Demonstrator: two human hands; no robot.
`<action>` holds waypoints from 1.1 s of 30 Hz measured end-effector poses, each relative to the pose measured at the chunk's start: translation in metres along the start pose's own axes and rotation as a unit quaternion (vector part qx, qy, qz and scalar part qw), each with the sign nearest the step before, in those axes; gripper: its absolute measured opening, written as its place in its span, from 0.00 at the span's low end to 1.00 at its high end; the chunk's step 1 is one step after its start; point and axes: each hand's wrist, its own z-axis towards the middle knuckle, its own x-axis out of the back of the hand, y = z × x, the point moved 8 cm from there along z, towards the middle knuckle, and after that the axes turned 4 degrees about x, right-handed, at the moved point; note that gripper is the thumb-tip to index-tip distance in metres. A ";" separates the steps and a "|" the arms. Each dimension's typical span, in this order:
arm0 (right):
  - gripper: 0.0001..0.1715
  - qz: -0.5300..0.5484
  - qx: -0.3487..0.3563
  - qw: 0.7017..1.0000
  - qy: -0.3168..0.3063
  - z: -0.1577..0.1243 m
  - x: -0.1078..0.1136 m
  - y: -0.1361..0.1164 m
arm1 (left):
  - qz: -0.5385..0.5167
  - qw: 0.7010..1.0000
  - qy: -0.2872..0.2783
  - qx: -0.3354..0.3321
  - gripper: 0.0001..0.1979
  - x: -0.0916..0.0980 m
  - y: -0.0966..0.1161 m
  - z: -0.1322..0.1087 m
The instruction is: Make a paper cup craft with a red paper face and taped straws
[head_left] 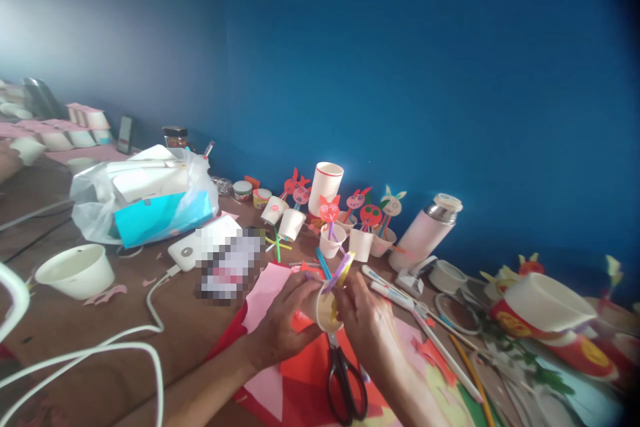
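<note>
A small white paper cup is tipped with its mouth toward me. My left hand wraps around its left side. Purple and yellow strips rise from the cup, and the fingers of my right hand are closed around their lower part at the cup's mouth. Those fingertips are partly hidden. Black-handled scissors lie just below the cup, on red paper and pink paper. Blue strips lie behind the cup.
Finished cups with paper animal faces stand along the blue wall, near a tall cup stack and a pink thermos. At left are a plastic bag, a white power bank, its cable and a paper bowl. Utility knives lie right.
</note>
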 end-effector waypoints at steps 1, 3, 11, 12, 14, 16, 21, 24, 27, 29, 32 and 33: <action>0.16 0.001 0.007 1.000 -0.004 0.000 -0.001 -0.001 | 0.005 1.000 0.003 -0.002 0.30 0.000 -0.001 0.000; 0.14 0.003 0.022 1.000 -0.016 0.000 -0.002 -0.002 | 0.009 1.000 0.006 -0.006 0.30 0.000 -0.002 -0.001; 0.06 0.020 0.044 0.998 -0.046 0.003 0.005 -0.011 | 0.003 1.000 0.014 -0.001 0.31 0.002 -0.001 0.001; 0.05 0.037 0.038 0.997 -0.053 0.003 0.005 -0.011 | 0.002 1.000 0.016 -0.002 0.31 0.003 -0.001 0.002; 0.02 0.060 0.031 0.995 -0.068 0.002 0.004 -0.012 | 0.003 1.000 0.018 -0.004 0.30 0.005 0.000 0.003; 0.02 0.061 0.031 0.994 -0.081 0.002 0.003 -0.013 | 0.005 1.000 0.018 -0.007 0.30 0.006 0.000 0.004; 0.06 -0.025 0.069 0.996 -0.055 0.002 0.003 -0.017 | 0.008 1.000 0.024 -0.004 0.31 0.005 -0.003 0.002; 0.08 -0.080 0.090 0.992 -0.039 0.000 0.002 -0.020 | 0.006 1.000 0.026 0.014 0.31 0.004 -0.009 0.000; 0.07 -0.083 0.084 0.992 -0.041 -0.001 0.002 -0.020 | -0.002 0.999 0.032 0.025 0.30 0.005 -0.010 0.000; 0.05 -0.048 0.071 0.995 -0.046 0.001 0.004 -0.018 | -0.012 0.998 0.036 0.040 0.30 0.005 -0.010 0.002; 0.04 0.020 0.048 0.997 -0.054 0.004 0.008 -0.015 | -0.046 0.993 0.046 0.094 0.29 0.007 -0.014 0.004; 0.07 0.042 0.040 0.997 -0.052 0.005 0.010 -0.014 | -0.063 0.989 0.050 0.122 0.28 0.007 -0.018 0.004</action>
